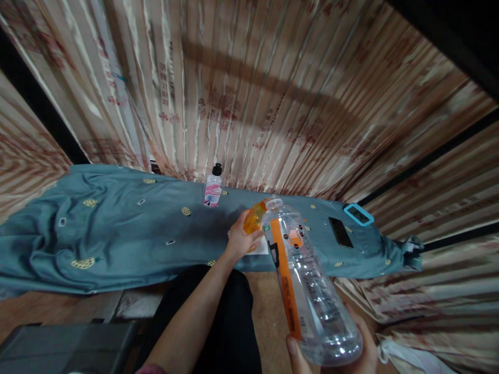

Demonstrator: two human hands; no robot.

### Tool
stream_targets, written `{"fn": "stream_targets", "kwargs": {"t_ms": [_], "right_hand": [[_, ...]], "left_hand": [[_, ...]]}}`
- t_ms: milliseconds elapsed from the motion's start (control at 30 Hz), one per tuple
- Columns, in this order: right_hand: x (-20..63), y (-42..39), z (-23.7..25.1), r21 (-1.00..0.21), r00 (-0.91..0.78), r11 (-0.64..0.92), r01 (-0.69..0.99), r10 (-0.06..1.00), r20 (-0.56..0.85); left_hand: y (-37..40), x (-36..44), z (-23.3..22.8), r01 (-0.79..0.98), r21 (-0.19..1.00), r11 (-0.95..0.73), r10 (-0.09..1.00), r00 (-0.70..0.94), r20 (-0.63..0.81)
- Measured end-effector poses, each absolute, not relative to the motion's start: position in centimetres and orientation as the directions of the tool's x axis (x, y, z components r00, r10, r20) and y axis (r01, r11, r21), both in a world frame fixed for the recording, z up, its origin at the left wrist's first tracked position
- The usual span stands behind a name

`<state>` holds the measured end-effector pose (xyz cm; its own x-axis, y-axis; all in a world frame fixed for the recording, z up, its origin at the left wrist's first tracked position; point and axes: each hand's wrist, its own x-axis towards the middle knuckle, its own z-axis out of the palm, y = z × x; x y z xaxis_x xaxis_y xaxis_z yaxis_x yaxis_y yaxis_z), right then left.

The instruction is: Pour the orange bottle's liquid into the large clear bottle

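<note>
My right hand (pixel 353 350) grips the base of a large clear plastic bottle (pixel 307 291) with an orange label, tilted with its open neck pointing away from me. My left hand (pixel 240 240) holds a small orange bottle or cup (pixel 254 218) right at the mouth of the clear bottle, tipped towards it. Both are held above the front edge of a table covered in a teal cloth (pixel 117 234). A white paper (pixel 260 248) lies under my left hand.
A small bottle with a pink label and black cap (pixel 213 187) stands at the back of the cloth. A black phone (pixel 340 231) and a device with a light-blue frame (pixel 358 214) lie at the right. Striped curtains hang behind. A dark box (pixel 66 345) sits lower left.
</note>
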<state>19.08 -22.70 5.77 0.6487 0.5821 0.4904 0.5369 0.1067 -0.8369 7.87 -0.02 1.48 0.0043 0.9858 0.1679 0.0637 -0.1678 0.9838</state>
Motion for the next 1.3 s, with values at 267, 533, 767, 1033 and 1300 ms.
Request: {"fn": "stream_targets", "kwargs": {"t_ms": [267,533,767,1033,1300], "right_hand": [[18.5,-22.3,6.2,-0.826,0.651,0.112,0.553,0.56,0.512],[19.1,-21.9,5.8,-0.718,0.564,0.141,0.682,0.523,0.639],[16.7,-22.2,7.1,-0.858,0.697,0.045,0.511,0.563,0.444],[16.7,-22.5,7.4,-0.893,0.731,-0.002,0.449,0.575,0.366],[17.0,-22.3,8.1,-0.852,0.725,-0.053,0.521,0.554,0.409]], "left_hand": [[0.0,7.9,1.8,0.091,0.98,-0.176,0.984,-0.011,0.177],[0.0,8.0,1.8,0.078,0.982,-0.169,0.986,0.001,0.17],[0.0,8.2,1.9,0.035,0.987,-0.16,0.987,-0.012,0.16],[0.0,8.0,1.7,0.056,0.984,-0.169,0.985,-0.013,0.17],[0.0,7.9,1.9,0.056,0.984,-0.168,0.985,-0.031,0.17]]}}
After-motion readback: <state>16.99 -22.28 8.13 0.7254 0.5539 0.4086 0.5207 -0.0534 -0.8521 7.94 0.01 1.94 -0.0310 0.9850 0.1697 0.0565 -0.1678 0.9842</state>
